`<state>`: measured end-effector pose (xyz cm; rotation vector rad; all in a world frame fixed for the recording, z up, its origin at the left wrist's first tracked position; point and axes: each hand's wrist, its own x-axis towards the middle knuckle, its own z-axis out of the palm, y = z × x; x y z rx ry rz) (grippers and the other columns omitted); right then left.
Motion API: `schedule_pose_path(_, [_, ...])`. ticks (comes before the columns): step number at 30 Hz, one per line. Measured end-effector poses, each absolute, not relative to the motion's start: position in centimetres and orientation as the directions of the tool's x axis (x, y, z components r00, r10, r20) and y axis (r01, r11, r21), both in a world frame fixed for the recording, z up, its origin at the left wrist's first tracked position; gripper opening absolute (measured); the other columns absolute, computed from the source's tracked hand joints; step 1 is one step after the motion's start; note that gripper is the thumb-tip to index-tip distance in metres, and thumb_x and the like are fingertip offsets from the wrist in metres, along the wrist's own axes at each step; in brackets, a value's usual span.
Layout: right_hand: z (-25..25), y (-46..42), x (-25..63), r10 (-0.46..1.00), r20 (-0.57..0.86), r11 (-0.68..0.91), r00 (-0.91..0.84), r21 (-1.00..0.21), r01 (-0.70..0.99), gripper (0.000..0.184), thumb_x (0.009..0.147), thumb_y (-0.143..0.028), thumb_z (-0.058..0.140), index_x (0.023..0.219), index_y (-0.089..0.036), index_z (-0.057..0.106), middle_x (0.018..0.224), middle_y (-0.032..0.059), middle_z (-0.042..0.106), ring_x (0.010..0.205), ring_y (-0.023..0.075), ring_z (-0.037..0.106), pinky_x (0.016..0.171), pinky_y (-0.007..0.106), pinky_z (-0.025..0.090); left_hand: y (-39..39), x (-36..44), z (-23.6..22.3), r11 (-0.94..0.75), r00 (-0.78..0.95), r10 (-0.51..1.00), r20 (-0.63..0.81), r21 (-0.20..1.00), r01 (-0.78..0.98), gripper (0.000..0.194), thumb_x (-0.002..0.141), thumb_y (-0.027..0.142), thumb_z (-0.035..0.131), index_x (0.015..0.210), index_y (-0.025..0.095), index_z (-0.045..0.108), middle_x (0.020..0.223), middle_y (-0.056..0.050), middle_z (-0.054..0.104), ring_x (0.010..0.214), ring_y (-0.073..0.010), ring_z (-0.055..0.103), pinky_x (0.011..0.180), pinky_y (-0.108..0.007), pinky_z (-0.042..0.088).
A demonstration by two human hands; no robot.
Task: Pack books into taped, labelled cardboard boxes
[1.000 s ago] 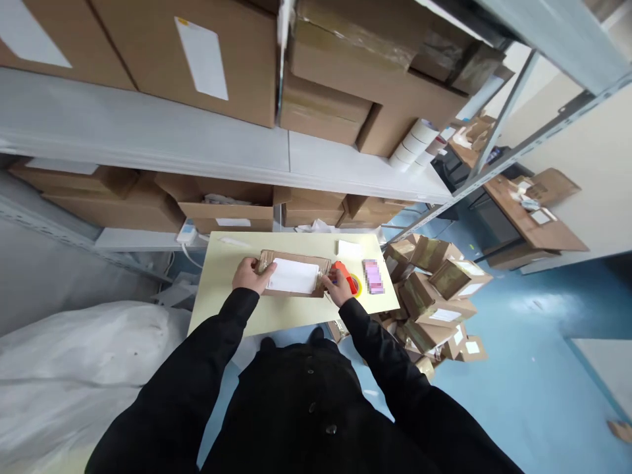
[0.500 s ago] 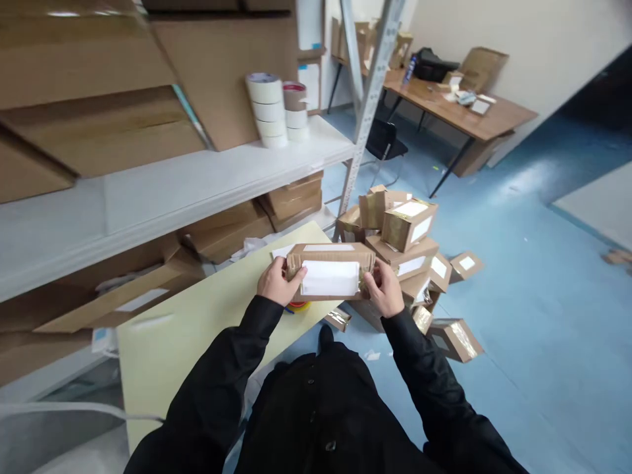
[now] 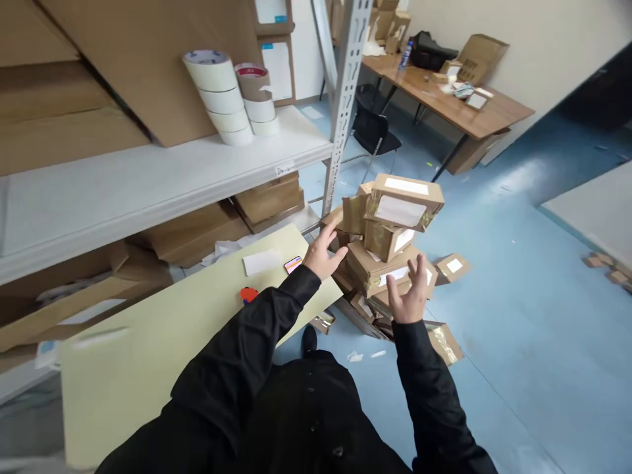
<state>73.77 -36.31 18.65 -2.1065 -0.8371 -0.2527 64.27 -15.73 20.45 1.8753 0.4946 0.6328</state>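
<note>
A cardboard box [image 3: 430, 195] with white labels on its top and side rests on the upper part of a pile of taped boxes. My left hand [image 3: 323, 255] is open, fingers spread, left of the pile and above the table's corner. Open too, my right hand [image 3: 411, 293] has its fingers apart in front of the lower boxes. Neither hand holds anything. Below the labelled box sits a smaller carton [image 3: 379, 241], and under that a wider carton [image 3: 363, 264]. On the pale yellow table [image 3: 162, 355] lie a white paper [image 3: 261, 262], a phone [image 3: 293, 264] and a red object [image 3: 248, 295].
A grey metal shelf [image 3: 162, 171] at the left carries large cartons and stacked tape rolls [image 3: 224, 105]. Its upright post [image 3: 343, 105] stands behind the pile. Loose boxes [image 3: 451, 268] lie on the blue floor. Farther back are a black chair [image 3: 372, 131] and a wooden table [image 3: 494, 108].
The labelled box has gone from between my hands to the top of the pile at the right. Both hands have let go and opened. The view has shifted right.
</note>
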Motion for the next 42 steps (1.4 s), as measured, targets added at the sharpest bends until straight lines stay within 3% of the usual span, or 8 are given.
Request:
schedule_pose_path(5, [15.2,-34.2,66.9,0.679,0.302,-0.235,0.669,-0.774,0.588,0.068,0.086,-0.033,0.049,0.146,-0.023,0.017,0.140,0.0179,0.039,0.098,0.0254,0.065,0.089,0.048,0.051,-15.6,52.6,18.0,-0.229,0.652,0.758,-0.037,0.920,0.319,0.042,0.077,0.029,0.056,0.116,0.016,0.053,0.118,-0.013,0.063,0.099,-0.0207,0.065,0.089,-0.034,0.053])
schedule_pose_path(9, [13.9,-32.3,62.3,0.895,0.164,-0.123,0.414,-0.803,0.583,0.060,0.088,-0.028,0.047,0.143,-0.023,0.023,0.132,0.0174,0.049,0.082,0.0207,0.067,0.077,0.042,0.057,-17.2,42.9,16.2,-0.075,0.411,0.893,-0.183,0.841,0.536,0.030,0.076,0.031,0.056,0.104,0.020,0.059,0.102,-0.008,0.070,0.087,-0.0221,0.068,0.081,-0.039,0.056])
schedule_pose_path(12, [13.1,-30.7,59.3,0.982,0.141,0.033,0.123,-0.777,0.628,0.053,0.089,-0.025,0.044,0.140,-0.024,0.029,0.121,0.0141,0.058,0.075,0.0180,0.067,0.073,0.038,0.057,-19.3,36.4,15.5,0.056,0.201,0.955,-0.217,0.800,0.597,0.027,0.077,0.032,0.054,0.102,0.022,0.059,0.099,-0.006,0.071,0.080,-0.0209,0.069,0.077,-0.040,0.056])
schedule_pose_path(17, [12.3,-27.2,52.8,0.969,0.145,0.243,-0.201,-0.717,0.654,0.043,0.089,-0.026,0.043,0.132,-0.020,0.042,0.100,0.0076,0.069,0.068,0.0158,0.067,0.068,0.033,0.056,-23.6,26.6,16.0,0.133,-0.002,0.986,-0.166,0.782,0.609,0.029,0.079,0.032,0.052,0.104,0.020,0.059,0.100,-0.007,0.070,0.080,-0.0172,0.068,0.077,-0.034,0.055])
schedule_pose_path(22, [12.7,-24.8,43.0,0.861,0.211,0.473,-0.462,-0.666,0.577,0.031,0.090,-0.026,0.044,0.117,-0.018,0.054,0.092,0.0057,0.071,0.067,0.0147,0.066,0.066,0.029,0.053,-28.4,17.9,16.3,0.230,-0.191,0.971,-0.145,0.788,0.571,0.027,0.078,0.028,0.054,0.103,0.020,0.060,0.098,-0.006,0.070,0.080,-0.0165,0.068,0.072,-0.030,0.054])
schedule_pose_path(29, [13.8,-25.3,27.9,0.583,0.249,0.736,-0.773,-0.565,0.373,0.026,0.090,-0.024,0.042,0.102,-0.017,0.065,0.086,0.0052,0.072,0.070,0.0155,0.066,0.069,0.028,0.048,-34.7,8.0,16.6,0.374,-0.476,0.870,-0.131,0.805,0.461,0.025,0.076,0.023,0.057,0.100,0.017,0.061,0.093,-0.006,0.070,0.077,-0.0173,0.068,0.066,-0.028,0.052])
schedule_pose_path(35, [14.6,-26.2,19.5,0.294,0.202,0.823,-0.934,-0.550,0.140,0.027,0.090,-0.025,0.042,0.103,-0.019,0.065,0.088,0.0038,0.072,0.073,0.0168,0.065,0.069,0.028,0.046,-39.6,2.4,16.4,0.493,-0.711,0.691,-0.131,0.804,0.332,0.027,0.078,0.031,0.054,0.101,0.016,0.059,0.093,-0.008,0.070,0.075,-0.0175,0.068,0.066,-0.029,0.052])
schedule_pose_path(42, [13.6,-25.3,12.5,0.042,0.076,0.753,-0.996,-0.658,-0.018,0.027,0.088,-0.023,0.043,0.103,-0.018,0.065,0.093,0.0055,0.071,0.078,0.0172,0.066,0.074,0.028,0.048,-45.1,1.0,16.1,0.658,-0.919,0.371,-0.137,0.737,0.156,0.032,0.078,0.036,0.051,0.102,0.016,0.059,0.095,-0.009,0.071,0.078,-0.0196,0.069,0.068,-0.032,0.054])
